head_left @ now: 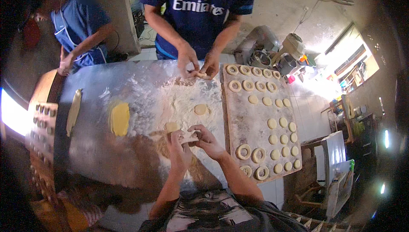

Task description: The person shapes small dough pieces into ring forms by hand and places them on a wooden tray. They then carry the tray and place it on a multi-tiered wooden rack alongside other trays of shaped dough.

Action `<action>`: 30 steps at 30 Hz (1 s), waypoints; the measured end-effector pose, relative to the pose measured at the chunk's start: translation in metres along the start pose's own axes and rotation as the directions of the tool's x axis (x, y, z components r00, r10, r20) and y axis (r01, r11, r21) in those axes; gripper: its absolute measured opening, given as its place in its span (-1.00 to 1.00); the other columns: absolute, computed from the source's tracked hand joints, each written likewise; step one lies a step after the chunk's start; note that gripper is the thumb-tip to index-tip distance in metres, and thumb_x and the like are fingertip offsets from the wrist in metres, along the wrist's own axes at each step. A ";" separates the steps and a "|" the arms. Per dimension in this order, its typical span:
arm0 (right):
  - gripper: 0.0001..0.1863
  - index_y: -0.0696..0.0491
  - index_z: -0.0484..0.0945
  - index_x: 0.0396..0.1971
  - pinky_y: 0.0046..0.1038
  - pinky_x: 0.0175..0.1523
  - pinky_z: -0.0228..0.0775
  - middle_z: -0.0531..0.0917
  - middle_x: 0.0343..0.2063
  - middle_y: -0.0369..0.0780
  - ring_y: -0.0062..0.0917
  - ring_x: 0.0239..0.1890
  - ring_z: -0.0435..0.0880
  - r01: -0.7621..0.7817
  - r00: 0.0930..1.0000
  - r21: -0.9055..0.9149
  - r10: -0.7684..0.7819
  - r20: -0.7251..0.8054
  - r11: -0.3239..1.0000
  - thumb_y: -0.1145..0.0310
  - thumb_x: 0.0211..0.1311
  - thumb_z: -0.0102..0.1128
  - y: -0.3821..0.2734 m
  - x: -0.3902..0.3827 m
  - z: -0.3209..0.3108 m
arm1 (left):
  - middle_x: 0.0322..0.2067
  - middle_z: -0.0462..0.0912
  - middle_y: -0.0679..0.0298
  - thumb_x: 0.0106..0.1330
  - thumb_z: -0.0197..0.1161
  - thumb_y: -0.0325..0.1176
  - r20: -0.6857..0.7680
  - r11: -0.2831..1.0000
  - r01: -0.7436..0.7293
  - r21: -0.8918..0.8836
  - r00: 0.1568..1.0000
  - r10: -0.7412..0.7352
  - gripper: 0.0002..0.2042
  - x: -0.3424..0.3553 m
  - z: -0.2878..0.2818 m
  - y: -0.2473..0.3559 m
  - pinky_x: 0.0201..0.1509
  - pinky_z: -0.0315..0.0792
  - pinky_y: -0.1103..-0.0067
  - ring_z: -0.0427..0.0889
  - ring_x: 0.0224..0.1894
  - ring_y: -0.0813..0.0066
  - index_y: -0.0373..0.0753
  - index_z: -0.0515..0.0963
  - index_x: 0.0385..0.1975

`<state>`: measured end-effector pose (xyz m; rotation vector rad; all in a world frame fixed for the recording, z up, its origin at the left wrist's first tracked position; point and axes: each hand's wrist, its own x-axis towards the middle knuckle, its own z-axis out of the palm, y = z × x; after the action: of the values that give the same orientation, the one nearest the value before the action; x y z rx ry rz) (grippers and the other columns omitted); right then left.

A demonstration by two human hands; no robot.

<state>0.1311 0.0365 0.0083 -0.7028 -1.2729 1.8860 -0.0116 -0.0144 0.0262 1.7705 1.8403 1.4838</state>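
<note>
Over a floured metal table (128,87), a person's left hand (178,146) and right hand (207,140) pinch a small piece of dough (189,137) between them.

Both sets of fingers curl tight around the pale dough, which sits at the fingertips just above the tabletop. A dough disc (200,109) lies near, a wooden board (251,117) of rings and rounds stands to the right, and another person's hands (198,63) work dough across the table.

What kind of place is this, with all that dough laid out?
Probably a small bakery workroom. A floured metal table holds flattened dough, a wooden board carries rows of dough rings and rounds, and a mixer stands behind. The left hand and right hand shape a dough piece.
</note>
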 end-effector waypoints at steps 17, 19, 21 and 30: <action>-0.42 -0.09 0.13 0.39 -0.39 -0.01 0.43 0.52 -0.01 -0.15 -0.46 -0.13 0.57 -0.119 0.982 -0.312 0.066 -0.178 0.943 0.03 0.47 -0.08 -0.063 -0.074 -0.056 | -0.63 0.51 0.19 0.51 -0.07 -0.19 0.240 0.975 0.124 -0.183 0.968 -0.078 -0.71 -0.025 0.094 0.074 -0.54 0.39 0.26 0.61 -0.60 0.09 -0.21 0.30 0.08; -0.40 -0.13 0.13 0.41 -0.34 0.07 0.44 0.42 0.20 -0.13 -0.42 0.02 0.53 0.007 0.958 0.123 0.029 -0.284 0.992 0.10 0.44 -0.01 -0.067 -0.082 -0.075 | -0.59 0.56 0.10 0.52 -0.11 -0.21 0.224 0.987 0.023 -0.160 0.975 0.013 -0.74 -0.026 0.105 0.089 -0.51 0.41 0.25 0.62 -0.56 -0.01 -0.19 0.32 0.05; -0.41 -0.09 0.09 0.42 -0.47 -0.15 0.42 0.47 -0.25 -0.27 -0.54 -0.30 0.49 -0.011 0.938 -0.212 -0.064 -0.340 0.977 0.13 0.47 -0.11 -0.071 -0.087 -0.088 | -0.56 0.59 0.02 0.54 -0.16 -0.23 0.327 0.988 0.127 -0.085 0.941 -0.093 -0.77 -0.032 0.111 0.107 -0.47 0.44 0.21 0.64 -0.50 -0.08 -0.18 0.38 -0.04; -0.20 0.08 0.13 0.37 -0.34 -0.17 0.38 0.56 -0.53 -0.24 -0.49 -0.52 0.46 0.159 0.925 -0.340 -0.260 -0.276 0.927 -0.29 0.42 -0.28 -0.078 -0.118 -0.131 | -0.54 0.59 -0.12 0.47 -0.01 -0.37 0.286 0.937 0.214 -0.277 0.949 -0.132 -0.86 -0.031 0.151 0.146 -0.45 0.43 0.12 0.60 -0.47 -0.22 -0.23 0.45 -0.14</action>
<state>0.3214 0.0269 0.0390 -0.9489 -1.3865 1.3444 0.1995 0.0053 0.0455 1.5289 1.5005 1.3096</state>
